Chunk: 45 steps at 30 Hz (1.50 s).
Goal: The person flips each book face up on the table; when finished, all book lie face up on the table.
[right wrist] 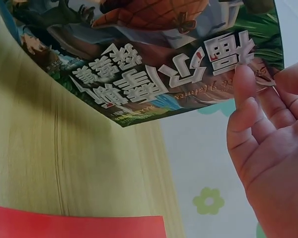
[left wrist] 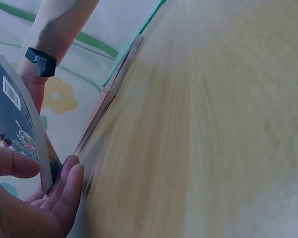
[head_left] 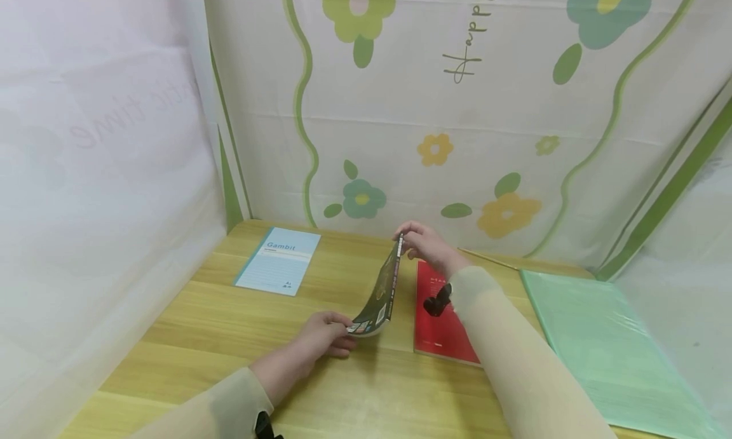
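Black-backed book (head_left: 380,293) — barcode (head_left: 381,313) on back, Chinese title (right wrist: 180,67) on front — is held tilted over the wooden table (head_left: 343,274); left hand (head_left: 323,336) pinches its near edge, right hand (head_left: 426,245) pinches its far edge; pale-blue booklet (head_left: 278,264) at left reads "Gambit".

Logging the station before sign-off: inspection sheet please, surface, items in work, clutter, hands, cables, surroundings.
Surface: wood-grain table.
Items in work: dark-backed illustrated book, held up between both hands and bowed.
Clutter: light blue "Gambit" notebook flat at back left; red book flat, partly behind the right arm; green folder-like item at right; thin stick along the back edge.
Left hand: pinches the held book's near end.
Right hand: grips its far end.
Wrists: a black device on each.
Cables: nothing seen.
Surroundings: white flower-print sheeting behind; pale sheeting on both sides.
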{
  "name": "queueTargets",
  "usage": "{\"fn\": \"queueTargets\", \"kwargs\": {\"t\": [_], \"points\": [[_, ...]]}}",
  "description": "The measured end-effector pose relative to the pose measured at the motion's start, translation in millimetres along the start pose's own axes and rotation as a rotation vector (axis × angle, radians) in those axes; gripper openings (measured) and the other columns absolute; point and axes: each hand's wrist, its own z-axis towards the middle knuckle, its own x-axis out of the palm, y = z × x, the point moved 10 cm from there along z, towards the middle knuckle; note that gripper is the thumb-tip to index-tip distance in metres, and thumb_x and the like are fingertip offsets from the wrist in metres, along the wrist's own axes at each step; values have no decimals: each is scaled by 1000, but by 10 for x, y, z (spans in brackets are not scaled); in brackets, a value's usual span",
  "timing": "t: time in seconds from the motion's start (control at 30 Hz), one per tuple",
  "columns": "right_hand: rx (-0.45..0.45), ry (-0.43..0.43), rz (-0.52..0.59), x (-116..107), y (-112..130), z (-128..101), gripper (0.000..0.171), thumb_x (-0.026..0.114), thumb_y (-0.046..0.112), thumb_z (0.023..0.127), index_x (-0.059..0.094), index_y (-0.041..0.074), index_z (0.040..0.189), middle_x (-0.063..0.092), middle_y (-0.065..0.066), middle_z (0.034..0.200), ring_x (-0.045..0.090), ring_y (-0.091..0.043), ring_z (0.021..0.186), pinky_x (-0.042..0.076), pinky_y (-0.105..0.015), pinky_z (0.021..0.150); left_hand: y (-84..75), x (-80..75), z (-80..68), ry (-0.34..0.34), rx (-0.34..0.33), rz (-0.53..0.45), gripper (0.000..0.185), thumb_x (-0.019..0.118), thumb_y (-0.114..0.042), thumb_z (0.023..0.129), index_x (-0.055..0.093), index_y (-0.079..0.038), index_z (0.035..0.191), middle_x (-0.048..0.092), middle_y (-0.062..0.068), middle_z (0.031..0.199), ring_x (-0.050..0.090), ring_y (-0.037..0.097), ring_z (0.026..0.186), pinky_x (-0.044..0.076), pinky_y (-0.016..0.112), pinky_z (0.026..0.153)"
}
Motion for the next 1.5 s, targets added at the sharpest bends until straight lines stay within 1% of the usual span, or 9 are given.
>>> {"fn": "queueTargets", "kwargs": {"t": [0.17, 0.27, 0.43, 0.6, 0.8, 1.0, 1.13, 1.33, 1.5], "points": [[-1, -16, -4, -20, 10, 13, 20, 44, 3, 98, 56, -6, 112, 53, -22, 114, 58, -22, 82, 47, -33, 67, 25, 83, 14, 57, 15, -8, 34, 56, 8, 85, 51, 12, 117, 68, 23, 101, 69, 33, 89, 61, 38, 70], [0, -15, -8, -31, 1, 28, 22, 44, 4, 99, 55, -7, 115, 55, -17, 111, 59, -22, 83, 48, -34, 68, 20, 117, 13, 77, 50, 24, 35, 63, 10, 84, 50, 9, 117, 68, 23, 103, 68, 28, 81, 60, 36, 66], [6, -24, -11, -38, 12, 28, 21, 44, 5, 99, 55, -6, 113, 55, -20, 112, 58, -22, 83, 48, -31, 67, -66, 157, -24, 88, 136, 153, 34, 67, 9, 84, 50, 1, 112, 68, 18, 93, 58, 18, 64, 47, 24, 51], [8, -37, 1, -32, 29, 9, 18, 45, 5, 99, 56, -3, 111, 54, -21, 112, 57, -23, 84, 48, -28, 66, -171, 159, -69, 53, 198, 266, 31, 70, 5, 84, 50, -2, 107, 65, 10, 80, 48, 12, 55, 40, 20, 45], [17, -45, 0, -30, 34, 2, 16, 45, 7, 100, 57, 1, 109, 56, -19, 112, 57, -28, 90, 48, -30, 68, -231, 133, -90, 6, 221, 338, 27, 69, 4, 84, 50, -4, 102, 57, 5, 71, 49, 12, 53, 41, 20, 43], [20, -45, -6, -17, 55, 17, 16, 44, 7, 100, 57, 4, 108, 59, -14, 109, 57, -29, 92, 49, -30, 69, -224, 135, -82, -1, 219, 394, 24, 67, 1, 86, 50, -6, 103, 55, 4, 67, 48, 12, 47, 42, 20, 40], [24, -48, -20, -14, 66, 22, 16, 44, 8, 99, 57, 5, 108, 59, -16, 111, 59, -27, 90, 50, -31, 70, -225, 152, -80, 5, 220, 446, 23, 65, 0, 87, 51, -9, 103, 57, 4, 68, 50, 12, 50, 44, 20, 42], [19, -54, -20, -20, 77, 43, 16, 47, 13, 102, 56, 2, 110, 60, -11, 108, 59, -33, 95, 50, -34, 73, -287, 211, -111, 27, 250, 535, 18, 63, -3, 90, 54, -11, 103, 64, 7, 78, 56, 16, 58, 50, 28, 47], [20, -72, -29, -21, 101, 44, 18, 49, 15, 102, 57, 3, 112, 61, -11, 101, 59, -33, 95, 49, -37, 75, -328, 240, -135, 29, 269, 577, 16, 64, -5, 92, 54, -12, 103, 65, 7, 76, 56, 15, 54, 49, 27, 43]]}}
